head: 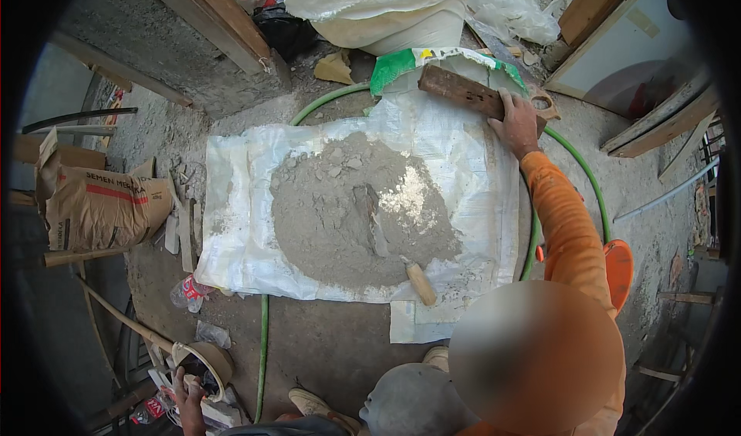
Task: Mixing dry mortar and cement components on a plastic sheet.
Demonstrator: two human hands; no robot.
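My right hand [515,124], at the end of an orange sleeve, grips one end of a short brown wooden board [463,91]. The board lies slantwise over the far right part of a white woven plastic sheet [469,169]. A heap of grey cement mix [324,216] with a pale powder patch [411,195] sits mid-sheet. A trowel [421,285] rests with its blade partly sunk in the heap and its wooden handle towards me. My left hand [190,398] is low at the left, by a bucket [217,358]; whether it holds anything is unclear.
A paper cement sack [110,204] leans at the left. A green hose [590,187] curves around the sheet. A wooden tool handle [546,104] lies beside the board. White sacks [382,7] stand at the back. Plastic bottles [191,292] and an orange plastic object [619,274] flank the sheet.
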